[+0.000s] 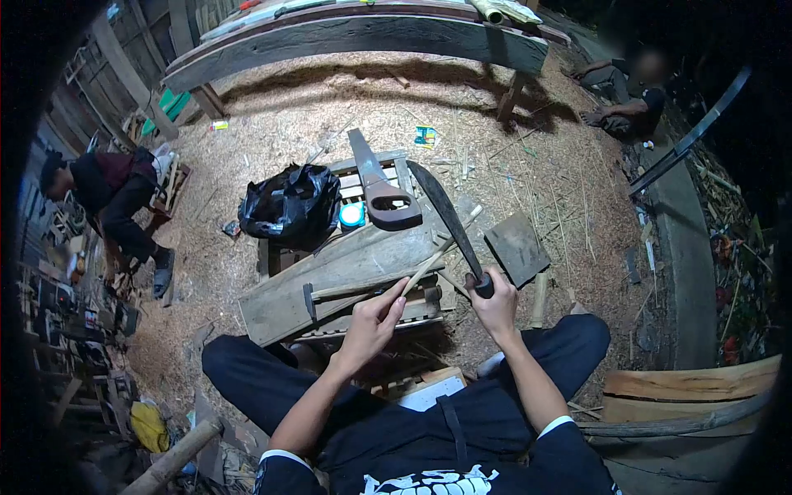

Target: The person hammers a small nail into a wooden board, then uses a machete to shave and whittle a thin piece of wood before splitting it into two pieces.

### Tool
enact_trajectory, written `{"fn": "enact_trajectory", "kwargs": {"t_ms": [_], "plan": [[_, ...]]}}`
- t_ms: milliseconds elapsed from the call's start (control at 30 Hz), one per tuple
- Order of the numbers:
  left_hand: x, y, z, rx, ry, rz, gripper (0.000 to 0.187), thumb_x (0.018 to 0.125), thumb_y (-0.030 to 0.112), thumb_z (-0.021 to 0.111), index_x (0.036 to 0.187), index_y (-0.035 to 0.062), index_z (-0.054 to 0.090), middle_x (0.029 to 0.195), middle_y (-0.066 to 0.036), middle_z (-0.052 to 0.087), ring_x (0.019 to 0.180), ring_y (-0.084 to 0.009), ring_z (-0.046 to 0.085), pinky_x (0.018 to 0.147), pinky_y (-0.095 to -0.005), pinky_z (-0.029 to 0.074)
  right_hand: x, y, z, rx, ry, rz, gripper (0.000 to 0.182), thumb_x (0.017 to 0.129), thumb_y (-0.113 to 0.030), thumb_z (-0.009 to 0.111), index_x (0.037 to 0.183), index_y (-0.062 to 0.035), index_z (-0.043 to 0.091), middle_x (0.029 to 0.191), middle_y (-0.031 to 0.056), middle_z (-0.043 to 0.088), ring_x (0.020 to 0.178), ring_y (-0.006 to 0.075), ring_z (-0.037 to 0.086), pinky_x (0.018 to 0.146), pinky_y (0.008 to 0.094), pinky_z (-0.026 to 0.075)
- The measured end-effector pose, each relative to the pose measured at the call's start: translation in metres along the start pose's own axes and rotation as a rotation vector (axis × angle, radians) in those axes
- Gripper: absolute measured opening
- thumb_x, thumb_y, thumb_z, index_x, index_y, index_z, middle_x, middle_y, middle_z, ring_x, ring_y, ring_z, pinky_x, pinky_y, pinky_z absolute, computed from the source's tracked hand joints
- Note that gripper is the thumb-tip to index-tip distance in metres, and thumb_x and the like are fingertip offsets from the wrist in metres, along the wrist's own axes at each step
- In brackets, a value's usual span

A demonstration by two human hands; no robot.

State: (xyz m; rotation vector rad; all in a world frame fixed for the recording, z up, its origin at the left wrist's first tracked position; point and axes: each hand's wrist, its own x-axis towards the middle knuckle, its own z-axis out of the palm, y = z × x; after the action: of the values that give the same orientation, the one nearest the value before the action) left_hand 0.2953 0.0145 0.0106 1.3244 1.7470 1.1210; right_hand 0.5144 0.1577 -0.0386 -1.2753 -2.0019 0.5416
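Wooden stick (431,262), thin and pale, is held over the low slatted table (402,171), its near end pinched in the left hand (375,326); the fingers there are closed right onto it. Machete (445,210) is gripped by its dark handle in the right hand (495,309), fingers wrapped snugly round, blade slanting off to the far left. Blade and stick cross in view, but whether they're touching can't be told.

With a blade that long, the stick is probably best braced on the plank (363,257), light passes taken, and the edge always aimed away from the left fingers. Big chops are better skipped, imo, since the stick's so skinny it'd likely bounce or split.

Container-wise, a black plastic bag (290,206) is parked at the table's left, all crumpled; its contents can't be made out. Tape measure (352,215) and handsaw (381,186) are set just right of it. Green-and-yellow packet (425,136) is left on the floor beyond, contents unclear.
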Motion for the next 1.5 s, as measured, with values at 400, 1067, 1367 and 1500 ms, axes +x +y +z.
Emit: {"fn": "enact_trajectory", "kwargs": {"t_ms": [400,1067,1367,1500], "plan": [[-0.002,-0.009,0.0,-0.143,0.052,0.053,0.03,0.104,0.021,0.061,0.122,-0.0024,0.064,0.072,-0.008,0.06,0.064,-0.0107,0.05,0.057,-0.03,0.042,-0.013,-0.025,0.002,0.018,-0.073,-0.04,0.029,0.086,-0.029,0.08,0.092,-0.0059,0.063,0.068,0.0175,0.065,0.064,0.04,0.068,0.057,0.0457,0.05],[-0.007,0.001,0.019,0.226,0.242,0.352,0.016,0.096,0.005,0.066,0.11,-0.0029,0.066,0.077,-0.019,0.06,0.064,-0.0342,0.062,0.058,-0.0404,0.048,-0.006,-0.018,-0.009,-0.192,-0.301,-0.048,0.017,0.08,-0.022,0.072,0.086,-0.0099,0.062,0.066,0.0185,0.066,0.067,0.0405,0.069,0.062,0.051,0.053],[-0.005,-0.014,0.027,0.182,0.197,0.368,0.023,0.096,0.006,0.066,0.118,-0.0027,0.065,0.085,-0.02,0.063,0.073,-0.0379,0.065,0.062,-0.0433,0.05,-0.029,-0.029,-0.014,-0.184,-0.336,-0.092,0.017,0.079,-0.02,0.072,0.089,-0.0089,0.064,0.068,0.0196,0.066,0.068,0.0429,0.068,0.065,0.0518,0.053],[-0.018,-0.011,0.016,0.202,0.136,0.28,0.024,0.096,0.005,0.066,0.12,-0.0022,0.064,0.085,-0.021,0.063,0.073,-0.0386,0.064,0.062,-0.0435,0.049,0.007,0.0,-0.016,-0.161,-0.25,0.082,0.019,0.078,-0.019,0.073,0.091,-0.0079,0.066,0.072,0.0191,0.069,0.069,0.0407,0.07,0.066,0.0524,0.054]]}}
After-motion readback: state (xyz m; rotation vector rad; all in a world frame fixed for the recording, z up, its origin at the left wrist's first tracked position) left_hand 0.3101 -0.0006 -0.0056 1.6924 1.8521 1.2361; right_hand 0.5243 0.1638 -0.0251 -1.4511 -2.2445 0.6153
